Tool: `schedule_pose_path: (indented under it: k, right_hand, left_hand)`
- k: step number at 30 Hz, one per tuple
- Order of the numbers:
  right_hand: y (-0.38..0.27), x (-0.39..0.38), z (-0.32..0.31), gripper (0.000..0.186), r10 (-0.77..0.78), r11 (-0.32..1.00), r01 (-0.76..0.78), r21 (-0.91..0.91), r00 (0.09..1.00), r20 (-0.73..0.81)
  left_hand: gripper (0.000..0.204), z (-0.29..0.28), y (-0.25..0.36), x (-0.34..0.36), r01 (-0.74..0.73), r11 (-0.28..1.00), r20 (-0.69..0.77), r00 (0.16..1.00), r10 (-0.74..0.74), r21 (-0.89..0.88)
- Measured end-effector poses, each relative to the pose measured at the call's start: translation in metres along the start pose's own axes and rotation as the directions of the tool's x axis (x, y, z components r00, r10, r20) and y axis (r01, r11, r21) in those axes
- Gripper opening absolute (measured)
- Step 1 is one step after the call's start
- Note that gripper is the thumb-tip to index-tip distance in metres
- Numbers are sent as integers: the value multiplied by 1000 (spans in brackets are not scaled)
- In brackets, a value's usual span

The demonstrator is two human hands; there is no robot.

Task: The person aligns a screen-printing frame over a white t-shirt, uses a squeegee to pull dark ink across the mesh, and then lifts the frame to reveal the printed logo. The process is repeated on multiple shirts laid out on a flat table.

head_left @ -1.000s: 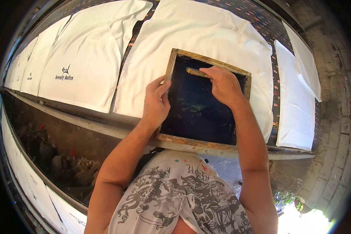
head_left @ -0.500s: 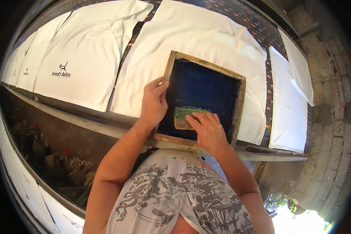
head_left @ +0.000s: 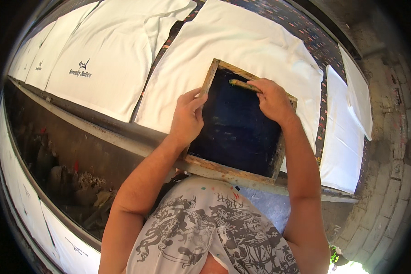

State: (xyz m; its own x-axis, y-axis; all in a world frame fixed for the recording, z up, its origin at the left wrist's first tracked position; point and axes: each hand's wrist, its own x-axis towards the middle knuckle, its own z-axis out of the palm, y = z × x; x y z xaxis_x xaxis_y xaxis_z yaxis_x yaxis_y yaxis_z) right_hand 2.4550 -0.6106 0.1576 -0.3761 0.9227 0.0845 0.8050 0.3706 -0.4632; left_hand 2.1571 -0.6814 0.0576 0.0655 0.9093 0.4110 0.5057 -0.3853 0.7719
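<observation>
A wooden-framed printing screen [head_left: 235, 132] with dark blue mesh lies on a white cloth [head_left: 242, 39] at the table's near edge. My left hand [head_left: 187, 114] is closed on the left side of the frame, thumb over its top. In my right hand [head_left: 275, 99] is a squeegee [head_left: 245, 85] with a wooden edge, gripped from above near the screen's far end. The squeegee appears tilted, seen nearly edge-on; how its blade meets the mesh is hidden.
Left of the screen lies a white cloth [head_left: 109, 55] with a dark printed emblem, and more follow beyond. White cloths [head_left: 340, 132] also lie at the right. A rail [head_left: 91, 125] borders the table. A brick-like paved floor [head_left: 383, 182] runs along the right.
My right hand has carried the squeegee from the screen's near end to its far end and tipped it up. My left hand keeps holding the frame. The view has shifted slightly.
</observation>
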Motion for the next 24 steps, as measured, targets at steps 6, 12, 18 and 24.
schedule_pose_path:
  k: [6,12,18,24]
  right_hand:
    - [-12,1,14,44,-182,983,180,34,980,80]
    - [-3,-19,10,45,-418,908,416,51,889,187]
    - [38,-75,-18,43,-344,939,339,61,925,161]
    - [-9,-156,-29,48,-132,989,136,-59,989,70]
  left_hand:
    - [51,-1,-1,-2,23,1000,7,1000,-23,21]
    - [48,-2,3,1,63,998,28,998,-63,8]
    - [50,-8,8,2,67,997,37,997,-69,50]
    - [47,-16,18,6,96,995,70,993,-98,36]
